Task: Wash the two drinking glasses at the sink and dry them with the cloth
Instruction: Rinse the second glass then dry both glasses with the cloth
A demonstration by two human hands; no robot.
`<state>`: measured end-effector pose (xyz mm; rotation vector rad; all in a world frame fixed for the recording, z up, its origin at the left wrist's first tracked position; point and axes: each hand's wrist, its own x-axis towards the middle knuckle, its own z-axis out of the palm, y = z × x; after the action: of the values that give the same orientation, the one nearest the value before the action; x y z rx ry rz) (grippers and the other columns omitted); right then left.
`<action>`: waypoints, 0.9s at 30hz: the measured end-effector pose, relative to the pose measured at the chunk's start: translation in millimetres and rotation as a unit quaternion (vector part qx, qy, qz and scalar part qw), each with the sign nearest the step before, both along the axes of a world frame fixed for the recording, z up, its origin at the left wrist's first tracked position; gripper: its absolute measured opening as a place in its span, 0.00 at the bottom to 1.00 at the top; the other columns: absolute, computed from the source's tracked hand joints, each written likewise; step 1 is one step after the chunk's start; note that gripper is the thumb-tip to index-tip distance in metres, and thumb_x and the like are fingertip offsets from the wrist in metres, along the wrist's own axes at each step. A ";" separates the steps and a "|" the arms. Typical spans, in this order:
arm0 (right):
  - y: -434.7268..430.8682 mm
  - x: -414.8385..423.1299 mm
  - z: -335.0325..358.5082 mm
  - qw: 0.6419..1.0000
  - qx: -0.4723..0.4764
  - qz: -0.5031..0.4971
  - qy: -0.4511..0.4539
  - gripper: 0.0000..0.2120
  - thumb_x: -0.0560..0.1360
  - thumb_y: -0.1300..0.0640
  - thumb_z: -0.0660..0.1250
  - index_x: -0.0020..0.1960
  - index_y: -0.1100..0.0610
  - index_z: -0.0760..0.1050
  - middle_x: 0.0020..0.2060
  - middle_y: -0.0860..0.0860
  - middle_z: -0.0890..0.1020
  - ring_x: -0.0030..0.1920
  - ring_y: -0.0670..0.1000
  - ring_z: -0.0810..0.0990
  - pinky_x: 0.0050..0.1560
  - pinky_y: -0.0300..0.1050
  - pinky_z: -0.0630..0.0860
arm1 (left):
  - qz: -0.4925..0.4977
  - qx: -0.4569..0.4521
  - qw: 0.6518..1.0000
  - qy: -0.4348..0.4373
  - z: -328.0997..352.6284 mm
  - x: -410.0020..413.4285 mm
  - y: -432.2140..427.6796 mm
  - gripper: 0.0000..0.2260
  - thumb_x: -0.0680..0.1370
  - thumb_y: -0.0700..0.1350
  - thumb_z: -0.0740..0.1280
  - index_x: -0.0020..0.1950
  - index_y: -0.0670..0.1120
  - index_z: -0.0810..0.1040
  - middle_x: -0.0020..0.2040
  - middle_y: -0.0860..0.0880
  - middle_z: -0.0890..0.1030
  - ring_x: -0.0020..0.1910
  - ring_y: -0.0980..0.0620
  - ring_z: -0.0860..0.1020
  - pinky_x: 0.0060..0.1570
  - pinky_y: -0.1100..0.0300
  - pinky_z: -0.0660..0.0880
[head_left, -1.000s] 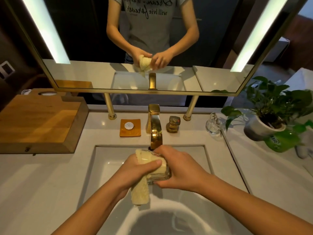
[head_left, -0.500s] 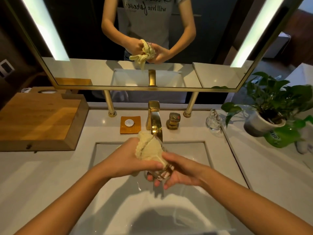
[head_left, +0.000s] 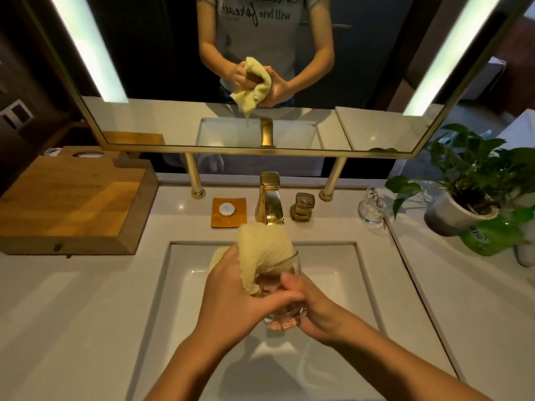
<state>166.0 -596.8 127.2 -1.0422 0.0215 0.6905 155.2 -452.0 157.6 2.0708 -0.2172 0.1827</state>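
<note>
Over the white sink (head_left: 179,285) my right hand (head_left: 315,311) grips a clear drinking glass (head_left: 285,316) around its base, mouth tilted up and away from me. My left hand (head_left: 231,296) holds a pale yellow cloth (head_left: 263,250), part of which is pushed into the glass mouth while the rest bunches above the rim. A second clear glass (head_left: 370,209) lies on the counter to the right of the tap, beside the plant.
A gold faucet (head_left: 269,201) and gold handle (head_left: 302,206) stand behind the sink, with a small wooden soap dish (head_left: 228,212) to their left. A wooden box (head_left: 72,204) sits at left. A potted plant (head_left: 469,198) and a green bottle (head_left: 492,235) stand at right. The mirror (head_left: 173,120) is above.
The glass has turned from lying sideways wrapped in the cloth to mouth-up; my left hand has moved the cloth from the outside into the glass mouth, and my right hand now cups the base.
</note>
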 end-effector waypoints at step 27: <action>4.0 27.3 56.8 0.856 -0.310 0.076 -0.406 0.26 0.64 0.39 0.64 0.59 0.49 0.76 0.48 0.46 0.75 0.50 0.45 0.75 0.52 0.37 0.73 | -0.181 -0.286 0.895 0.291 -1.3 -6.5 21.3 0.31 0.59 0.42 0.75 0.61 0.52 0.72 0.53 0.53 0.84 0.52 0.53 0.82 0.47 0.62 0.78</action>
<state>193.2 -592.8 184.0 -1.9191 -0.6158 0.3294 148.7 -430.6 156.3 1.3831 -0.1496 -0.5435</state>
